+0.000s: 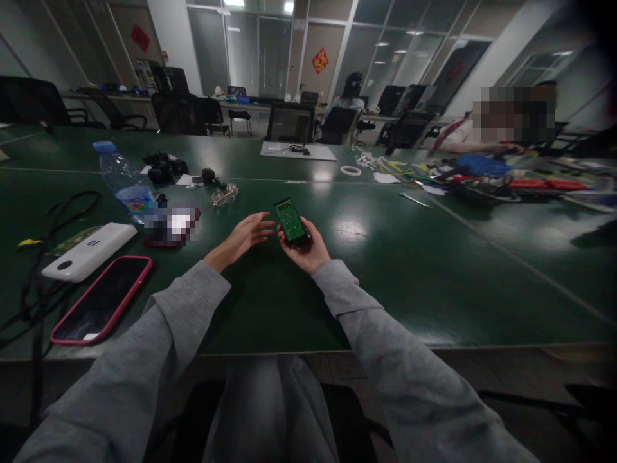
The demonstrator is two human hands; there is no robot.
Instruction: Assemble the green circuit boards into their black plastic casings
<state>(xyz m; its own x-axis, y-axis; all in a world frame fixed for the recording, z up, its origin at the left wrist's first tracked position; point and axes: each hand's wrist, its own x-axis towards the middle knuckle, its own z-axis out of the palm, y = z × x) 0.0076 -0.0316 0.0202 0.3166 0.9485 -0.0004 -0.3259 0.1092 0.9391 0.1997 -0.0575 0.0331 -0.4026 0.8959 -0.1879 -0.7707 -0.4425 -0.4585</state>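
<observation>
My right hand is wrapped round a phone-sized black-edged device and holds it tilted above the green table. Its face is green with fine pale markings like a circuit board; whether this is a lit screen or a real board I cannot tell. Just left of the device is my left hand, fingers spread and apart from it, holding nothing. A pair of thin-framed glasses lies on the table beyond my left hand.
On the left are a pink-cased phone, a white power bank, a water bottle and black cables. A white tape roll and a thin metal tool lie farther off. Another person sits at the right, by piled cables.
</observation>
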